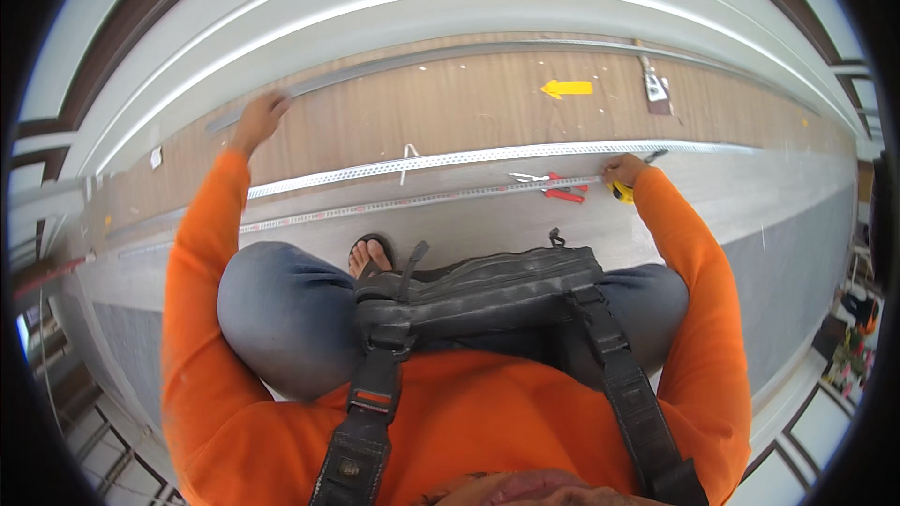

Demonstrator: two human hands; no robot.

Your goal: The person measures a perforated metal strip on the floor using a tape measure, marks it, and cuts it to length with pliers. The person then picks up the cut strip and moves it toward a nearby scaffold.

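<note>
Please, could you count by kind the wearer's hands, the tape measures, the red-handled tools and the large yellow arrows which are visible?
Hands: 2 (left hand, right hand)
Tape measure: 1
Red-handled tool: 1
Large yellow arrow: 1
Total: 5

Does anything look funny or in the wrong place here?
Maybe the thin white piece: it pokes out crosswise from both sides of the perforated strip, which runs sideways. A loose white scrap on the brown surface looks like litter. Nothing seems spilled.
</note>
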